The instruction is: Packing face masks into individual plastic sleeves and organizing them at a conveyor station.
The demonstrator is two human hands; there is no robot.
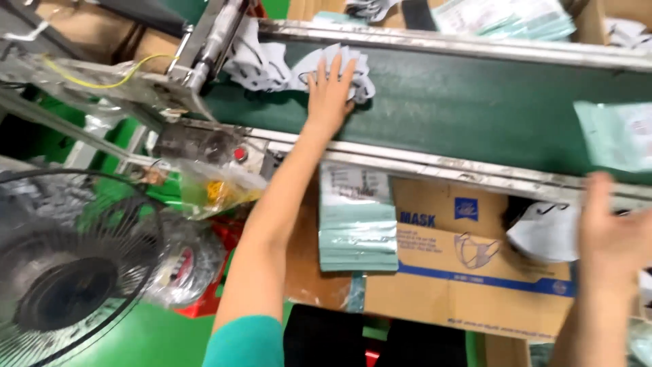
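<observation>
White face masks (339, 68) with dark ear loops, lying in a loose pile on the green conveyor belt (462, 109), directly beneath the left hand (329, 95). Left hand flat and spread, fingers splayed over the pile, pressing down rather than clenched around anything. More white masks (255, 64) just left of that hand, under the metal machine frame (204, 47). Right hand (611, 238) blurred, below the belt's near metal rail (421, 160), fingers against another white mask (547, 231); cannot tell whether gripped or only touched. Between the two hands, a stack of pale green packets (358, 224) resting on a brown cardboard box (468, 272) with a blue stripe. One pale green packet (614, 136) on the belt above the right hand. Left of the left forearm, clear plastic bags (217, 187) and, further out, a round wire fan guard (68, 272). Teal sleeve (244, 343) at the left elbow.
</observation>
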